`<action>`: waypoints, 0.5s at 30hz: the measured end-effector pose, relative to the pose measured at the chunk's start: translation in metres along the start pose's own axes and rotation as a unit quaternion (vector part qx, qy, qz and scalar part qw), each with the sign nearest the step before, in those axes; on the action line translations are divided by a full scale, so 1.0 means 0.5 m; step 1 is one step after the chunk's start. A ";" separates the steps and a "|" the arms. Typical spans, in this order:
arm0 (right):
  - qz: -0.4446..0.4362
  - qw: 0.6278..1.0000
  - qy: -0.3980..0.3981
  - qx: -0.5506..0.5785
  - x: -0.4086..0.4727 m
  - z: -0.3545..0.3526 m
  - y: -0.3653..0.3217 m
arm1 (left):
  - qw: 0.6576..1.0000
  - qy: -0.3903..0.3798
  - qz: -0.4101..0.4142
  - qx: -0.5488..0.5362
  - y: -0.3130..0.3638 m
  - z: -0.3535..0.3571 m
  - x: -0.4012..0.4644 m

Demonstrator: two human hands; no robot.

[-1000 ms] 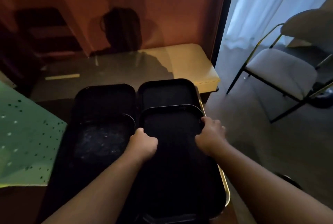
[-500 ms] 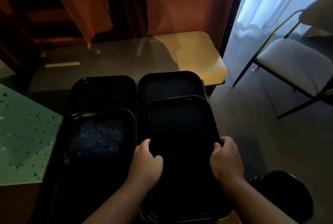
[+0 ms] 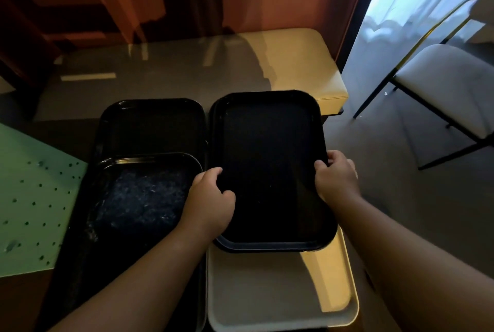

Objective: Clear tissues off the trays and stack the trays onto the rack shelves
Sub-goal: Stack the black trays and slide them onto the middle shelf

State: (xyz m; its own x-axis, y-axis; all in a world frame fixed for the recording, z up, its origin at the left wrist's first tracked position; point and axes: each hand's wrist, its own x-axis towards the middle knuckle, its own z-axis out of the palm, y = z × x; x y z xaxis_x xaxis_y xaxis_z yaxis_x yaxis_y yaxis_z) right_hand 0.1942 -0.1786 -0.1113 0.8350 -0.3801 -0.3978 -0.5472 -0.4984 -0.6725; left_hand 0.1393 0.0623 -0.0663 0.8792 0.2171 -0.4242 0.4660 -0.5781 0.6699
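A black tray [image 3: 270, 168] fills the middle right of the head view. My left hand [image 3: 211, 198] grips its left rim and my right hand [image 3: 335, 175] grips its right rim. A second dark rim shows just under its near edge. Its near end rests over a bare cream tray [image 3: 280, 291]. To the left, two more black trays lie end to end: a far one [image 3: 152, 125] and a near one [image 3: 144, 198] with a scuffed, whitish-speckled bottom. No tissue shows on any tray.
A glass-topped table [image 3: 165, 72] with a cream bench end [image 3: 302, 56] lies beyond the trays. A green perforated board [image 3: 29, 192] sits at the left. A white chair [image 3: 449, 85] with black legs stands on the grey floor at the right, by a curtain.
Both hands have pushed the black tray away from me onto the far right tray, covering it. The cream tray underneath at the near end is now exposed.
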 end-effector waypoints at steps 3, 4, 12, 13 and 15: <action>-0.027 0.996 -0.029 -0.083 -0.001 0.002 0.006 | 1.000 -0.001 -0.013 0.002 -0.008 0.006 0.008; -0.037 0.992 -0.038 -0.114 -0.003 0.005 0.005 | 1.000 0.000 -0.014 0.002 -0.010 0.009 0.007; 0.016 0.995 -0.038 -0.088 0.006 0.004 -0.007 | 0.997 0.014 0.072 0.006 -0.019 0.030 -0.041; 0.026 0.996 -0.038 -0.073 0.004 -0.002 -0.011 | 0.997 0.017 0.076 0.006 -0.024 0.028 -0.046; 0.027 0.997 -0.045 -0.053 -0.004 -0.016 -0.024 | 0.997 0.037 0.072 0.007 -0.035 0.016 -0.049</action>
State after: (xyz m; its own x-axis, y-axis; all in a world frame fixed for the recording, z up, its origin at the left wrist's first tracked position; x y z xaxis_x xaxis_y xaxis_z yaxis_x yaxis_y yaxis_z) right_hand 0.1985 -0.1783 -0.0975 0.8028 -0.3395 -0.4901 -0.5911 -0.5603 -0.5802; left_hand 0.1087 0.0608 -0.0723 0.9420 0.1886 -0.2777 0.3336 -0.6188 0.7112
